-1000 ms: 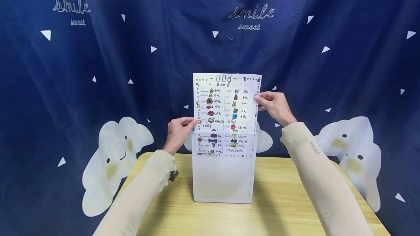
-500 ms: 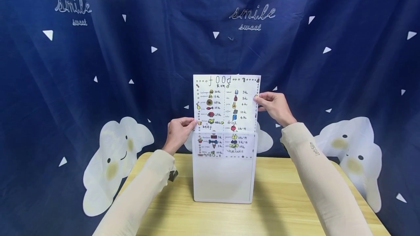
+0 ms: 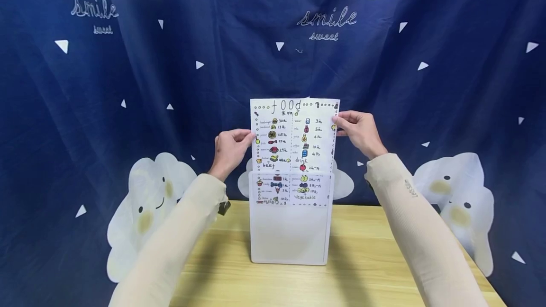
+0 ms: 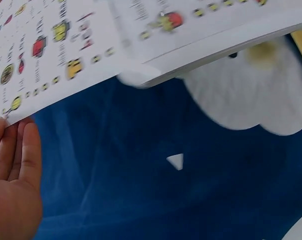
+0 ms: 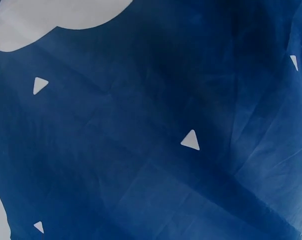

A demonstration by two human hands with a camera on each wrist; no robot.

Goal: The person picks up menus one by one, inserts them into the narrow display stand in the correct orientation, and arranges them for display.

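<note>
At the centre of the head view we hold a hand-drawn food menu sheet (image 3: 293,136) upright, its lower part tucked inside a translucent plastic sleeve (image 3: 290,231) standing on the wooden table (image 3: 375,259). Our left hand (image 3: 230,148) pinches the sheet's left edge, our right hand (image 3: 360,131) pinches its right edge. Behind hangs a navy cloud-print curtain (image 3: 128,84).

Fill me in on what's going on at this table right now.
A person holds a hand-drawn food menu sheet upright, the left hand at its left edge and the right hand pinching its right edge. The sheet's lower part sits inside a clear plastic sleeve that stands on the wooden table; the upper part sticks out above it. A blue cloud-print curtain hangs behind.
</note>
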